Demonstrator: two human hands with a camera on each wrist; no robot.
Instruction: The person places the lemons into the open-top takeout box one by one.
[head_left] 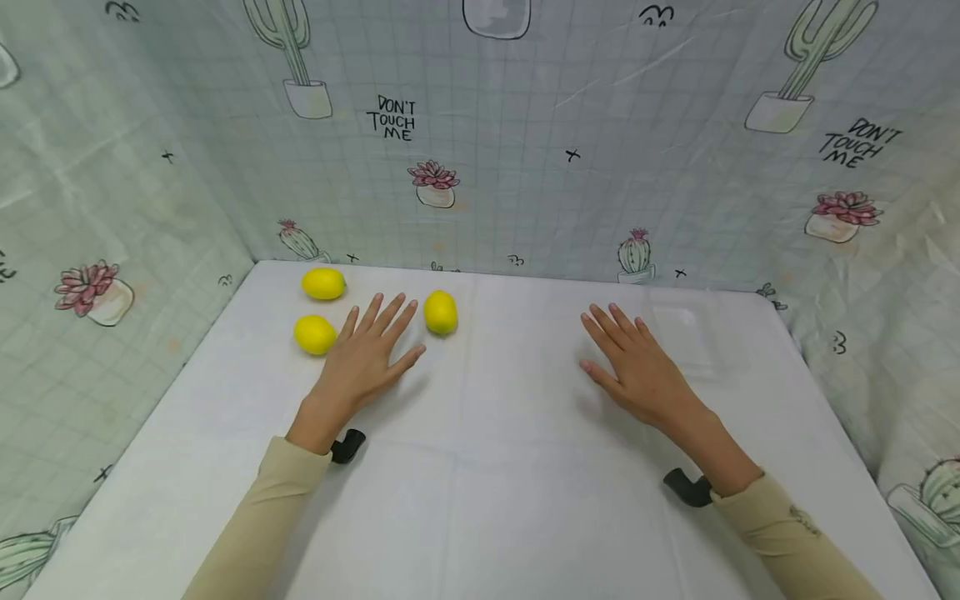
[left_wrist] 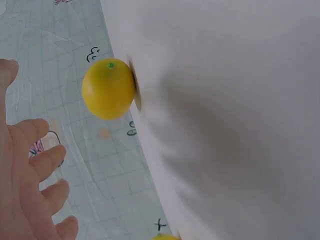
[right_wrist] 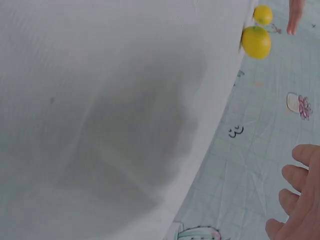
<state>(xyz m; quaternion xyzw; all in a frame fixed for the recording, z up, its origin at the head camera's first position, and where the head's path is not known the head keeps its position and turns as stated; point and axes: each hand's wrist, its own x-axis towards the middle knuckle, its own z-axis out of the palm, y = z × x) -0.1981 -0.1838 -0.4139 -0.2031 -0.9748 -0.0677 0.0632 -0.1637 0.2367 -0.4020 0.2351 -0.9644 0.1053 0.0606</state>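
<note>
My left hand (head_left: 363, 358) hovers over the white table with its fingers spread, holding nothing. Close around it lie three yellow lemons: one (head_left: 323, 284) at the back left, a second (head_left: 314, 335) just left of the hand, and a third (head_left: 440, 312) beyond the thumb on the right. The left wrist view shows one lemon (left_wrist: 109, 89) near the fingers, its green stem end facing the camera. Over the right half of the table, my right hand (head_left: 637, 371) is held flat with fingers extended and grips nothing. A clear, shallow plastic tray (head_left: 686, 371) sits just beyond it, faint against the cloth.
Behind the white table (head_left: 480, 500) hangs a pale checked curtain (head_left: 510, 192) printed with cacti and lettering, and it continues along both sides. A black piece (head_left: 348, 447) juts from the left wrist, and a similar one (head_left: 687, 487) from the right.
</note>
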